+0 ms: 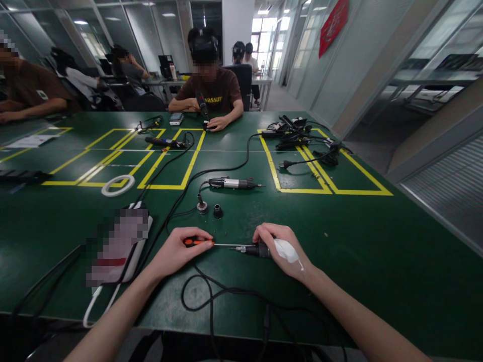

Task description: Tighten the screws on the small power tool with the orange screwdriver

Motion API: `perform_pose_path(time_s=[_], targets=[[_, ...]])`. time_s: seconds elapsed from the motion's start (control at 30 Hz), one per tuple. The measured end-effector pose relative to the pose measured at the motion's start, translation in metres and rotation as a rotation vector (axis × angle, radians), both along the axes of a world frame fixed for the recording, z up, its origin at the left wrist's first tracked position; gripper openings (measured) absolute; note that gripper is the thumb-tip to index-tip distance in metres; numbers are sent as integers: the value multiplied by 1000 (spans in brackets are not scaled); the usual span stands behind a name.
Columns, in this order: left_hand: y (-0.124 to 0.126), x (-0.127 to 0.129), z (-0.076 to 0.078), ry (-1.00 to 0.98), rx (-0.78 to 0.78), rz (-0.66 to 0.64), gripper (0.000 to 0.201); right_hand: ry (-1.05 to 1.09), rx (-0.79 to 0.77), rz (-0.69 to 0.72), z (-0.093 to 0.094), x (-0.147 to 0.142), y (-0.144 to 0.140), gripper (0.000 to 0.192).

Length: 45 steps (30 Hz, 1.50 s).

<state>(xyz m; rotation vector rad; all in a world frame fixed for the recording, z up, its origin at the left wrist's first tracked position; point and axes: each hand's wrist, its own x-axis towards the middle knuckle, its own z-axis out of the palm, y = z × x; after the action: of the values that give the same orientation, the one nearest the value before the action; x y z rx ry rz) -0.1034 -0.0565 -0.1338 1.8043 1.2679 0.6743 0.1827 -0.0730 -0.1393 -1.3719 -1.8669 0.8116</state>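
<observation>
My left hand is closed round the orange and black handle of a screwdriver. Its thin shaft points right and reaches the dark body of an electric screwdriver. That tool lies under my right hand, whose fingers are curled round its body, with its bit end pointing left. Whether the shaft's tip touches the body I cannot tell. White tape covers the back of my right hand. Just beyond my hands stand a metal-and-black collar part and a black cap, with several tiny screws near them.
Another electric screwdriver lies farther back. A phone on a white power bank is at left, near a tape roll. Black cables loop in front; more tools and cords pile at back right. A co-worker sits opposite.
</observation>
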Motion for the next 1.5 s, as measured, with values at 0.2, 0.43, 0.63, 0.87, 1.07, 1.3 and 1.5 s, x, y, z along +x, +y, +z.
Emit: perform_pose_path(time_s=[0.2,0.43,0.63,0.87,1.07,1.3,1.5], targets=[[-3,1,3,-1,-27,26,31,-7,17,4,-1,0,-1,49],[-4,2,5,-61,-94,34,24,-7,21,-10,-2,0,0,50],[-4,3,4,-90,-114,27,24,2,5,0,-1,0,-1,49],[-2,1,3,-28,4,-5,24,-6,-3,-3,0,-1,-1,49],[0,1,4,19,87,-69,29,-6,-7,-7,0,-1,-1,49],[-4,2,4,6,1,16,32,-9,-7,-9,1,-1,-1,50],[-4,3,4,-12,5,30,25,-1,1,-3,0,-1,-1,49]])
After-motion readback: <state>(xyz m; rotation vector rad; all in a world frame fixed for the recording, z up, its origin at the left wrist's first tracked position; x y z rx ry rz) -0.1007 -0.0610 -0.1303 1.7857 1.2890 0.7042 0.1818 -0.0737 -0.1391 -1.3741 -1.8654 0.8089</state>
